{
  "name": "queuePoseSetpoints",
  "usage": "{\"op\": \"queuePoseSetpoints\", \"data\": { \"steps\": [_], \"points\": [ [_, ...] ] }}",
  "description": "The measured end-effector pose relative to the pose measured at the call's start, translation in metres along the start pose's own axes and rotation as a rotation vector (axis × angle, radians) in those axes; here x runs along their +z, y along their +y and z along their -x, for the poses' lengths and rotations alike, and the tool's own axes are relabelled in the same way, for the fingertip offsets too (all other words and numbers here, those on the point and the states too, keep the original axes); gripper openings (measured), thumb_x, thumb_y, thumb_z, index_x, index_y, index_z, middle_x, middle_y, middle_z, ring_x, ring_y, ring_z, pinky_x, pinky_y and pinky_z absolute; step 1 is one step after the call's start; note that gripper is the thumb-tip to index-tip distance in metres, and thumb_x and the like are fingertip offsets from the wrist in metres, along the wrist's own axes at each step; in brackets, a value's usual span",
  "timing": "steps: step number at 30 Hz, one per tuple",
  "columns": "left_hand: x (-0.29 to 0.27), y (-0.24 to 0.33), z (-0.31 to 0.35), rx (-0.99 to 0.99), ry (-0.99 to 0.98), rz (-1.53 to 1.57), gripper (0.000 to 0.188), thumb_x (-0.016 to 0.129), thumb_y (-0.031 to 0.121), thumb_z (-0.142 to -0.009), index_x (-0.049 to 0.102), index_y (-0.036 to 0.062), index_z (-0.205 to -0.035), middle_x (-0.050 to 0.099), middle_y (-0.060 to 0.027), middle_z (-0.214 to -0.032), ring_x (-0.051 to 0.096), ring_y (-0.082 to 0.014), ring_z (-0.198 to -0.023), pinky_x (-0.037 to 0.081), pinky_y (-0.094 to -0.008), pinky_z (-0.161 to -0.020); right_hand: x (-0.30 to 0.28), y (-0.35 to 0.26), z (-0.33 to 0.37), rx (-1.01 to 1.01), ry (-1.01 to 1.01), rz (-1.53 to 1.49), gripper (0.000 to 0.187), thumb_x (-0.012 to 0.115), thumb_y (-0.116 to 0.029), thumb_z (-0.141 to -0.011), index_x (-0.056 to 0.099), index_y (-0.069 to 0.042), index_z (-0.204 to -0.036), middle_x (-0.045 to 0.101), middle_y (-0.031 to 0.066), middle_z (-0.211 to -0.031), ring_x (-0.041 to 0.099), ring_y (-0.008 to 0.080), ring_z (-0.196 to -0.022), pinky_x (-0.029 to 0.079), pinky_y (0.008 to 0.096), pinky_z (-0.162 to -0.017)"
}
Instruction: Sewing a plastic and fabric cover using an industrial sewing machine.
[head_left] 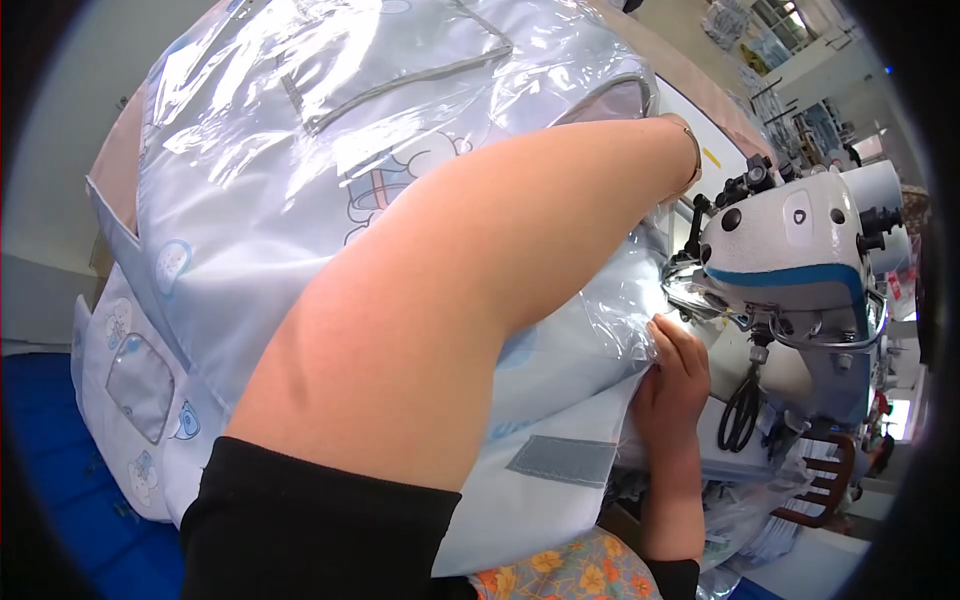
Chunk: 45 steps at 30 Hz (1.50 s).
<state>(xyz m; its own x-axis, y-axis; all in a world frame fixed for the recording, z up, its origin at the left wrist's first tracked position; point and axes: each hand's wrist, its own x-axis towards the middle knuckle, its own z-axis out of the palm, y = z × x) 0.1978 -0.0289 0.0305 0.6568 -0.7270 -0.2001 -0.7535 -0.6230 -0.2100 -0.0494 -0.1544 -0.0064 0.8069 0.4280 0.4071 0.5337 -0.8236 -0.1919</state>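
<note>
The printed fabric (260,230) spreads to the left of the sewing machine (790,235), with one edge reaching the machine's needle end; it lies leftward from the right hand (675,385), the nearer one as seen, whose fingertips touch that edge just below the needle end. Whether this grip pinches or only presses, I cannot tell; the left hand, mostly hidden past its wrist (682,155) just left of the machine's top, is equally unreadable. The folds hide any long axis. It looks pale blue, cartoon-printed, under glossy clear film (560,60)
</note>
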Motion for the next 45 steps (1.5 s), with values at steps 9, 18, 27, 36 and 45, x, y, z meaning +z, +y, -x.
{"op": "queuePoseSetpoints", "data": {
  "steps": [9,18,27,36,45],
  "points": [
    [-0.005,-0.013,-0.016,0.032,-0.198,0.049,0.047,0.071,0.017,-0.077,0.068,0.0146,-0.124,0.069,-0.0109,-0.12,0.066,-0.0319,-0.11,0.056,-0.0456,-0.087,0.0,0.0,0.001,0.017,0.001,-0.045,0.042,0.05,0.007,-0.074,0.066,0.001,-0.112,0.067,0.0163,-0.115,0.062,0.0355,-0.105,0.049,0.0436,-0.095],
    [0.003,-0.026,-0.019,0.063,-0.288,-0.158,0.042,0.065,0.022,-0.081,0.068,0.013,-0.122,0.07,-0.0129,-0.116,0.068,-0.032,-0.105,0.056,-0.0447,-0.086,-0.044,0.027,0.059,0.225,0.034,0.025,0.029,0.055,0.0,-0.088,0.065,0.0,-0.114,0.065,0.016,-0.12,0.062,0.0354,-0.111,0.047,0.0413,-0.098],
    [-0.056,-0.03,0.072,-0.002,-0.012,-0.09,0.027,0.06,0.008,-0.085,0.067,0.0064,-0.111,0.07,-0.0178,-0.107,0.067,-0.0362,-0.104,0.053,-0.0443,-0.088,-0.087,0.115,0.18,0.638,0.113,0.168,0.036,0.062,-0.001,-0.087,0.062,-0.003,-0.123,0.059,0.0155,-0.128,0.058,0.0305,-0.115,0.049,0.0361,-0.094],
    [-0.028,-0.001,0.144,0.026,0.347,0.039,0.015,0.059,0.007,-0.083,0.071,0.0067,-0.093,0.071,-0.0137,-0.089,0.07,-0.0331,-0.09,0.055,-0.0414,-0.077,-0.109,0.078,0.153,1.027,0.081,-0.16,0.075,0.053,0.013,-0.078,0.04,-0.01,-0.148,0.061,0.0089,-0.105,0.061,0.016,-0.087,0.051,0.0294,-0.078],
    [0.008,0.026,0.173,-0.021,0.7,0.197,0.013,0.058,0.007,-0.081,0.064,0.0116,-0.092,0.066,-0.0075,-0.076,0.066,-0.0305,-0.075,0.051,-0.0424,-0.065,-0.112,-0.033,0.043,0.647,-0.285,-0.481,0.078,0.079,-0.005,-0.065,0.055,-0.008,-0.138,0.067,0.0089,-0.113,0.063,0.0143,-0.083,0.05,0.0292,-0.077]
  ]
}}
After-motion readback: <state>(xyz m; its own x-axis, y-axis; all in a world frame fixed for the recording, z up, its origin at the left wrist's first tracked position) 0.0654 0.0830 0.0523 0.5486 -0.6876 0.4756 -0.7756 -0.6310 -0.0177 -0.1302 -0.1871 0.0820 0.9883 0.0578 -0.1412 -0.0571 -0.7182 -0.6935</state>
